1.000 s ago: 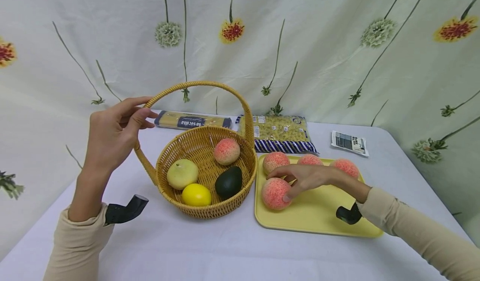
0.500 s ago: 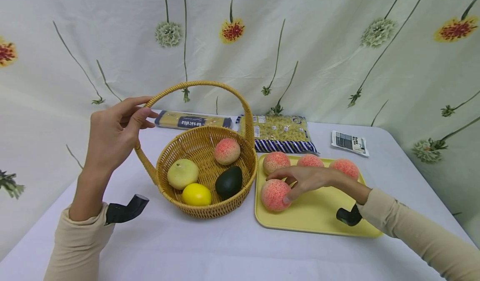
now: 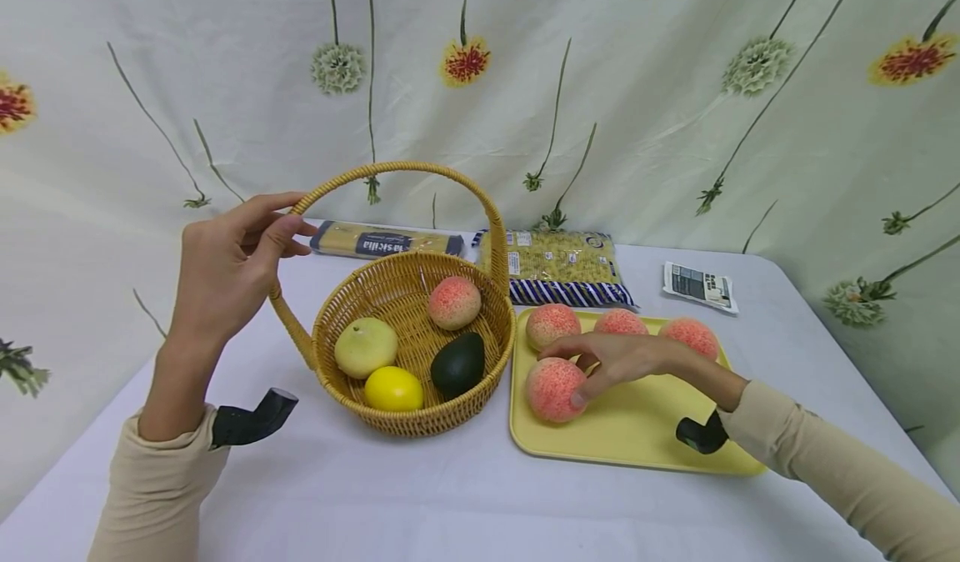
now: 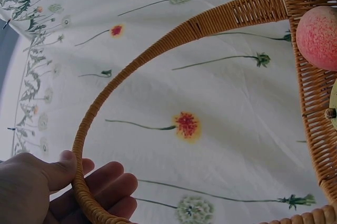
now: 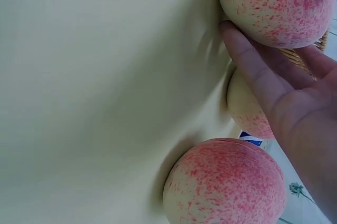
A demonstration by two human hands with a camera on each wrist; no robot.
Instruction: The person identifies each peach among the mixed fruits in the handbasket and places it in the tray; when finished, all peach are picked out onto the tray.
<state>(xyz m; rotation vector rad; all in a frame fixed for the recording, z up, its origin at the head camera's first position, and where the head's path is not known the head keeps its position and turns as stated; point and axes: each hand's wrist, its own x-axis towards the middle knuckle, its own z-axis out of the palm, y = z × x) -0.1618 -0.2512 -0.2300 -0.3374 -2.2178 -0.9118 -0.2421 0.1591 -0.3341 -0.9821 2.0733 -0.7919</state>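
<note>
In the head view my left hand (image 3: pixel 225 270) pinches the left side of the wicker basket's handle (image 3: pixel 408 167) between thumb and fingers. The left wrist view shows the thumb on one side of that handle (image 4: pixel 113 83). Inside the basket (image 3: pixel 420 425) lie a peach (image 3: pixel 453 302), a pale yellow-green round fruit (image 3: pixel 366 348), a lemon (image 3: pixel 393 389) and a dark avocado (image 3: pixel 458 366). Over the yellow tray (image 3: pixel 637 441), my right hand (image 3: pixel 618 357) grips a peach (image 3: pixel 555 390) near the tray's left end. In the right wrist view, fingertips reach under this peach (image 5: pixel 276 5).
Along the tray's back edge sit three more peaches, one left (image 3: pixel 552 325), one middle (image 3: pixel 621 321), one right (image 3: pixel 688 335). Behind stand a spaghetti packet (image 3: pixel 386 240), a larger pasta bag (image 3: pixel 566 262) and a small white sachet (image 3: pixel 699 286). A flowered cloth hangs behind the table.
The right hand and its peach have shifted very slightly, a little left and then back right. My left hand stays on the handle, and the basket has not moved.
</note>
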